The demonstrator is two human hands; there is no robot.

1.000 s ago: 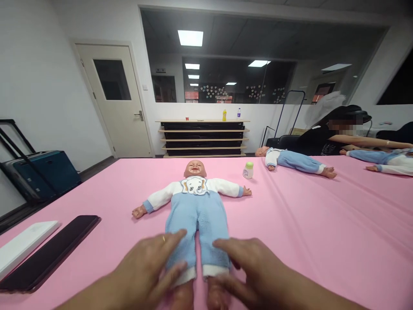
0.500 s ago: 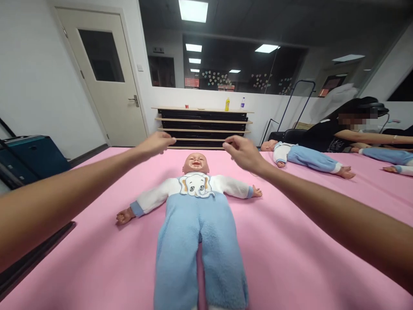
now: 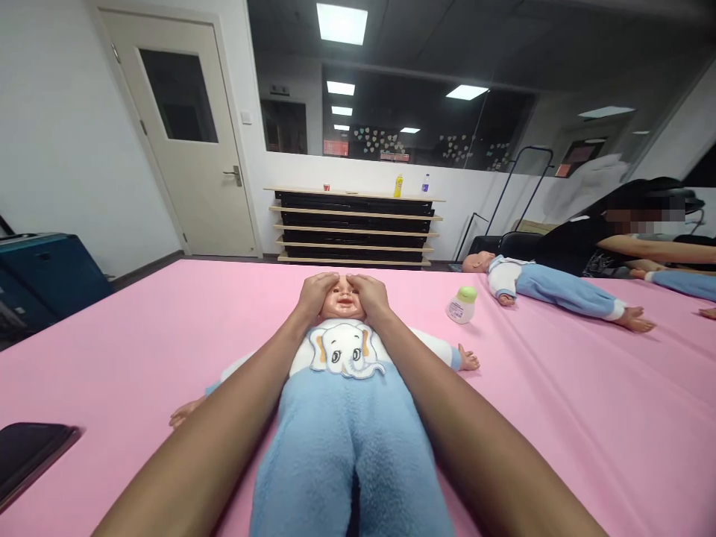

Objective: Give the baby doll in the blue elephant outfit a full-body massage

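Observation:
A baby doll (image 3: 347, 406) in a white top with an elephant face and fuzzy blue trousers lies on its back, head away from me. My left hand (image 3: 316, 294) cups one side of the doll's head, fingers curved together round the temple. Round the other side of the head wraps my right hand (image 3: 369, 294), mirroring the left. Both thumb sides rest at the forehead. The eyes and mouth of the doll show between my hands, while its ears are covered. My forearms pass over its arms and hide part of the sleeves.
A small lotion bottle with a green cap (image 3: 462, 305) stands on the pink sheet (image 3: 520, 358), right of the doll. A dark phone-like slab (image 3: 33, 455) lies at the left edge. Farther right are another doll (image 3: 559, 287) and a person (image 3: 582, 235).
Both hands have come down and inward from the air beside the doll's head onto its sides. The capped bottle, hidden behind my right arm before, now shows.

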